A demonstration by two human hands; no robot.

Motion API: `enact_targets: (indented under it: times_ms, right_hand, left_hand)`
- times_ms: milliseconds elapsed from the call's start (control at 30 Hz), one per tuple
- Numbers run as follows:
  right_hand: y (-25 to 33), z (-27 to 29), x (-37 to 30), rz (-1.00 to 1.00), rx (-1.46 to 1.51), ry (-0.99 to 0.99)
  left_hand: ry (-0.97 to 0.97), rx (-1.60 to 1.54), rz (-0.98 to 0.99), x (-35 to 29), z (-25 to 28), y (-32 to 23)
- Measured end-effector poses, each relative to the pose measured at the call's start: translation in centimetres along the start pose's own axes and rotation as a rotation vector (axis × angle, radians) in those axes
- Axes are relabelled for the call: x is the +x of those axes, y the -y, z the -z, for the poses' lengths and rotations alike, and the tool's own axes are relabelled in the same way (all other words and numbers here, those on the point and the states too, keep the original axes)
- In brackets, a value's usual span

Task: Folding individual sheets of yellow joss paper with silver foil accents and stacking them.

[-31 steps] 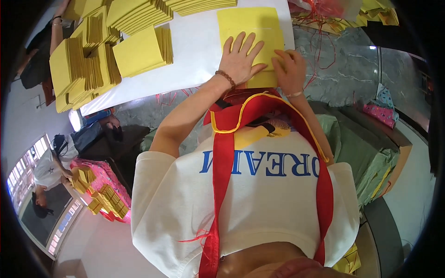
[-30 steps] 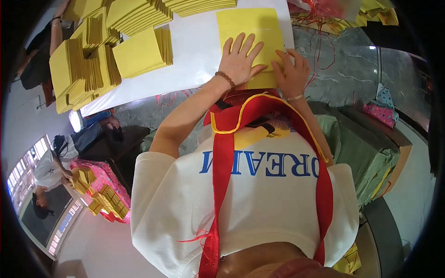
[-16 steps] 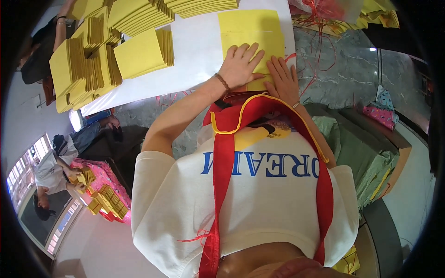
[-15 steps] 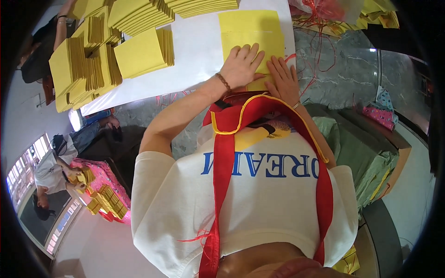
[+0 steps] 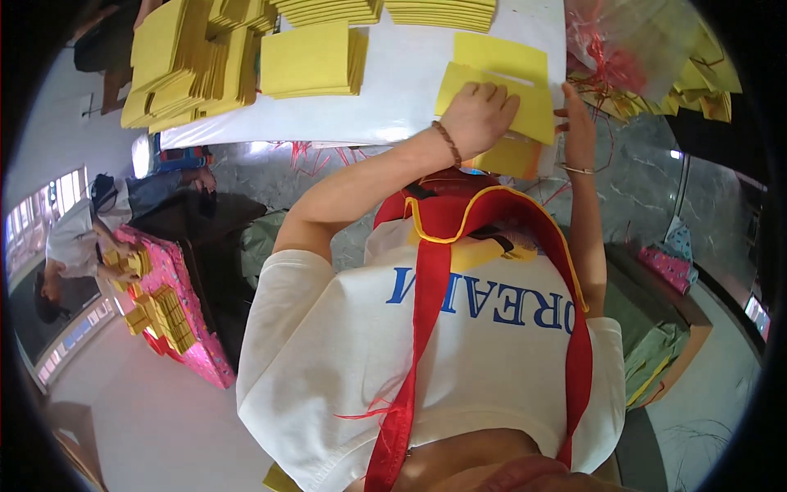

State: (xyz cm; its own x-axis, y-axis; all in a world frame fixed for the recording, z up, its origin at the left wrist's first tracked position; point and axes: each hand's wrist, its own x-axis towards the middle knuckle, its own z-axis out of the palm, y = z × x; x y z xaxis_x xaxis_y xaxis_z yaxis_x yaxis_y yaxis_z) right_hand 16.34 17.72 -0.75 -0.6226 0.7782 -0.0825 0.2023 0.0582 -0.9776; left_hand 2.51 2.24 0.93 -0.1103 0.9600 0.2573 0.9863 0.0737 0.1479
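Observation:
At the table's near right edge lies a stack of yellow paper sheets. Across it, slightly turned, rests another yellow paper sheet. My left hand, with a beaded bracelet at the wrist, is on this upper sheet, its fingers curled down against the paper; the fingertips are partly hidden. Just off the sheet's right side is my right hand, fingers apart and holding nothing. More yellow paper with an orange patch shows below my left hand, over the table edge.
Stacks of folded yellow paper stand on the white table to the left and along the back. A clear plastic bag with red strings is at the far right. At left, another person works at a pink-covered table.
My left hand has gone from flat fingers to curled ones, and the upper sheet now sits turned. My right hand has moved off the paper to the right. The whole view has shifted.

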Motion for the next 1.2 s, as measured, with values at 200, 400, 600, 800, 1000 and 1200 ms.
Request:
enact_targets:
  times_ms: [200, 400, 600, 800, 1000, 1200]
  right_hand:
    - [-0.2, -0.7, -1.8, 0.022, 0.020, -0.013]
    - [-3.5, -0.7, -3.3, 0.090, -0.096, -0.014]
    - [-4.5, -1.5, -3.4, 0.069, -0.045, -0.037]
    - [-5.0, -1.5, -3.5, 0.054, -0.049, -0.023]
    - [-4.1, -1.3, -4.0, 0.171, -0.249, -0.051]
    - [-3.2, -1.1, -4.1, 0.687, -0.873, 0.130]
  left_hand:
    - [-0.423, 0.242, 0.088, -6.0, 8.3, 9.5]
    - [-0.294, 0.508, 0.310, -13.8, 6.7, 19.4]
    - [-0.013, 0.377, 0.265, -15.4, 4.5, 21.6]
    - [0.232, 0.374, 0.279, -15.8, 4.3, 21.7]
    - [0.136, 0.277, 0.270, -16.7, 2.6, 22.2]
    - [0.357, 0.322, 0.258, -14.6, 6.2, 21.2]
